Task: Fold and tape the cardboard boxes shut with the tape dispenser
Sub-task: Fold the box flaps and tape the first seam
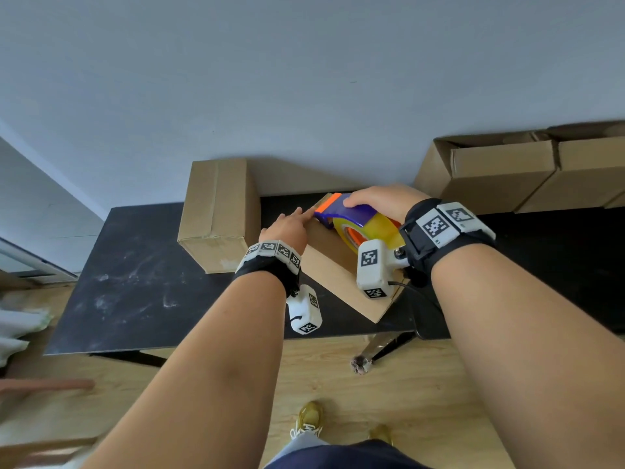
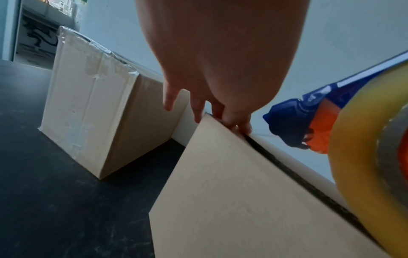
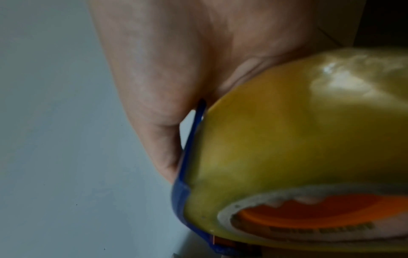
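A cardboard box (image 1: 333, 265) (image 2: 232, 200) lies on the black table (image 1: 135, 282), its top flaps folded down with a dark seam between them. My right hand (image 1: 378, 201) (image 3: 154, 87) grips the blue and orange tape dispenser (image 1: 351, 218) (image 2: 309, 125) (image 3: 298, 148) with its yellowish tape roll over the box's far end. My left hand (image 1: 287, 226) (image 2: 212, 78) presses straight fingers on the far edge of the flap, next to the dispenser's nose.
A taped box (image 1: 216, 211) (image 2: 92, 104) stands upright just left of the hands, against the wall. Open cardboard boxes (image 1: 527, 174) are stacked at the right. The table's left half (image 2: 55, 192) is bare; wooden floor lies below the table's near edge.
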A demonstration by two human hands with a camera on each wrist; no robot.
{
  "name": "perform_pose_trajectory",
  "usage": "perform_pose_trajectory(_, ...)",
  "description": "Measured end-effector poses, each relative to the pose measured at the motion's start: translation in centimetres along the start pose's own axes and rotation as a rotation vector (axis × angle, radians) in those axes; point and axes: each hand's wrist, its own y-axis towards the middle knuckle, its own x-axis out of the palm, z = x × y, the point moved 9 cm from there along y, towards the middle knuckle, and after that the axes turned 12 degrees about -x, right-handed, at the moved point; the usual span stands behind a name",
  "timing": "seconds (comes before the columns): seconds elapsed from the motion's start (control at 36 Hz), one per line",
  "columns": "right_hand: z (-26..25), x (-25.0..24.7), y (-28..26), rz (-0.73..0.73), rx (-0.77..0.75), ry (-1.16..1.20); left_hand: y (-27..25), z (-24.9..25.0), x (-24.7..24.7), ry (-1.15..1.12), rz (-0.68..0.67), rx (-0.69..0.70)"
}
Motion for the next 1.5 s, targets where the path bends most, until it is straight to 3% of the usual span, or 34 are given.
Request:
perform_pose_trajectory(0.39, 3.3, -2.5, -2.5, -0.132, 0.016, -0.151, 0.6, 0.2, 0.3, 0.002, 0.044, -0.063)
perform_pose_trajectory(0.47, 3.2, -2.7, -2.7, -0.094, 0.011, -0.152, 0.1, 0.7, 0.1, -0.034, 0.119, -0.063)
perform_pose_trajectory(0.64, 3.4, -2.8, -2.7, -0.047, 0.005, -0.09, -1.5, 3.4, 0.0, -0.055, 0.337, 0.119)
perform_pose_trajectory(0.89, 3.6, -2.9, -3.0, -0.022, -0.017, -0.051, -0.7, 4.2, 2.5, 0.123, 0.208, 0.125)
perform_pose_trajectory(1.28, 5.1, -4.0, -5.5, -0.101, -0.034, -0.077, -0.6, 4.2, 1.9, 0.001, 0.197, 0.072)
perform_pose_trajectory(1.5, 9.1, -5.1, -8.1, -0.196, 0.032, -0.14, -0.2, 4.0, 2.0, 0.002, 0.206, 0.033)
